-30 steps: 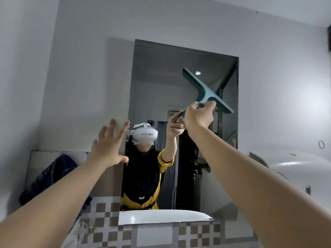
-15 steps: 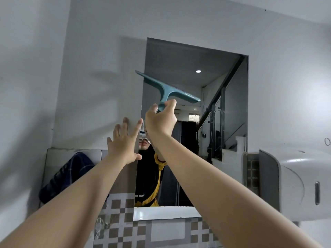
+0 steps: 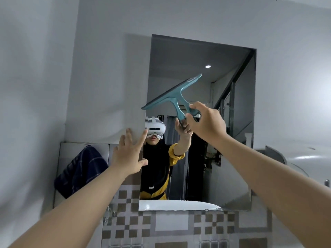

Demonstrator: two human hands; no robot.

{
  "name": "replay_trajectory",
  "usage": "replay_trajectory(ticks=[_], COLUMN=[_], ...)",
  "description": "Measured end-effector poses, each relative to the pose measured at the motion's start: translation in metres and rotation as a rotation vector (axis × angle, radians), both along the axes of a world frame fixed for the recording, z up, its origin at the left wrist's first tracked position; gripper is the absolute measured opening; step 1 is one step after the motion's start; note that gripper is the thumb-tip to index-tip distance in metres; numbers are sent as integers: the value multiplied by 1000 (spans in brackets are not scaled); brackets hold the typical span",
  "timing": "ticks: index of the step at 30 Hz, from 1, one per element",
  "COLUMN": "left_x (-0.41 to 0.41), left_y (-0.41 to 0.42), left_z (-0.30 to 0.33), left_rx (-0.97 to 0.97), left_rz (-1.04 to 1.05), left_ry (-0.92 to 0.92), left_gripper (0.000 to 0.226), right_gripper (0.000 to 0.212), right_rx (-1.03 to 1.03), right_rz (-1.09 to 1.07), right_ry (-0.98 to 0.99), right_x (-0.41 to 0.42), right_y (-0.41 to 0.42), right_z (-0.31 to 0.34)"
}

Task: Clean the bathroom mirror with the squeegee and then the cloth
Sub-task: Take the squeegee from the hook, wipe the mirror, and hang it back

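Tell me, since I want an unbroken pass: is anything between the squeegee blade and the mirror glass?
Nothing visible. The squeegee in the right hand faces bare mirror; the left hand rests open at the mirror's left edge, below the blade.

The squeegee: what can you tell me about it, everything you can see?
The squeegee is teal, apparently plastic, T-shaped: a long straight blade bar with a curved handle branching from its middle. It is held up in front of the mirror, tilted, its left end lower at the mirror's left edge, its right end higher. The right hand grips the handle's end; whether the blade touches glass is unclear.
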State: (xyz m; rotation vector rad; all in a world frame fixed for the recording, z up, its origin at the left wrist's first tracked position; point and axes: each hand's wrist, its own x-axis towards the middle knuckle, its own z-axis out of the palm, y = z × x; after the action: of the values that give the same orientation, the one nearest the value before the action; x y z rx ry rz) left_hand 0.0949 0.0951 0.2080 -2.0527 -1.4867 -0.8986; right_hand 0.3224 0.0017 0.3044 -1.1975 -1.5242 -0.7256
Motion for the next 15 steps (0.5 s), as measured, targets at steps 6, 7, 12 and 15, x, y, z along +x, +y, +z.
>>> replay_trajectory(ticks=[6, 7, 12, 15], left_x=[12, 13, 15, 19], left_y=[1, 1, 1, -2], left_z=[-9, -10, -11, -12], left_rx=[-2, -3, 16, -19], left_rz=[35, 42, 95, 132], left_ry=[-59, -68, -79, -98], left_gripper=[127, 128, 127, 126], right_gripper=[30, 30, 29, 28], right_rx=[1, 0, -7, -21], right_rz=[-103, -103, -95, -101], right_ry=[-133, -147, -189, -212], right_x=[55, 64, 110, 137], right_y=[-17, -19, -27, -27], right_z=[10, 11, 12, 12])
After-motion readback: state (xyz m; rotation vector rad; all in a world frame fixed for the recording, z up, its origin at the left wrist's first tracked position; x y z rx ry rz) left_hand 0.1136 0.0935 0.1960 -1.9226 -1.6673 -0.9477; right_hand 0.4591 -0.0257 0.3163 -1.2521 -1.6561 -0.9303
